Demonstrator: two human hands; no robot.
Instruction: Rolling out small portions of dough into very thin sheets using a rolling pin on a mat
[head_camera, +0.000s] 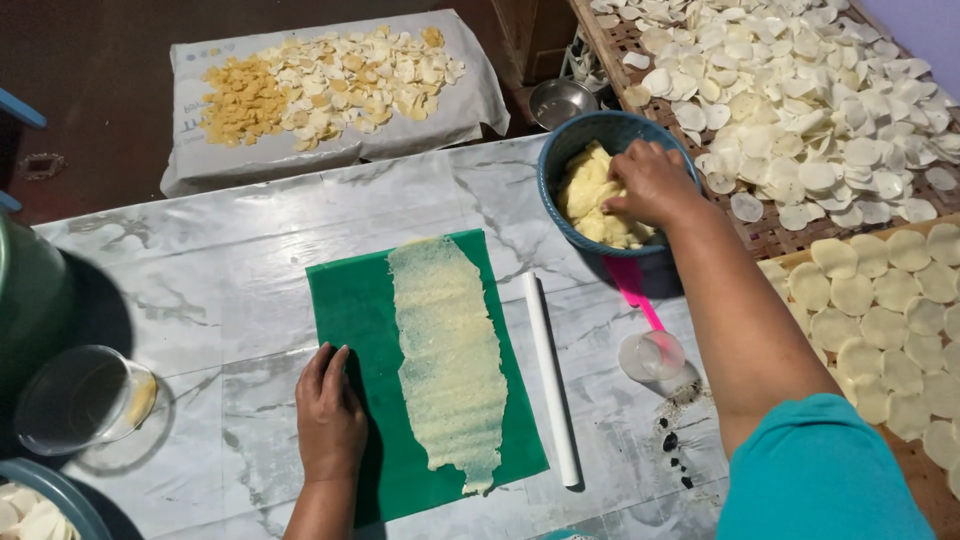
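Illumination is even, moderately bright and soft, arriving from above and the right. The white marbled tabletop (250, 290) shows mild sheen without blown glare. The clear plastic cup (80, 398) and the blue round bowl (600, 135) cast diffuse shadows. Focus is sharp centrally; slight wide-angle stretching and softness appear toward the 4 corners.

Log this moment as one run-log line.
left hand: flat on green mat | right hand: in blue bowl, on dough | rolled sheet: on mat | white roller: beside mat
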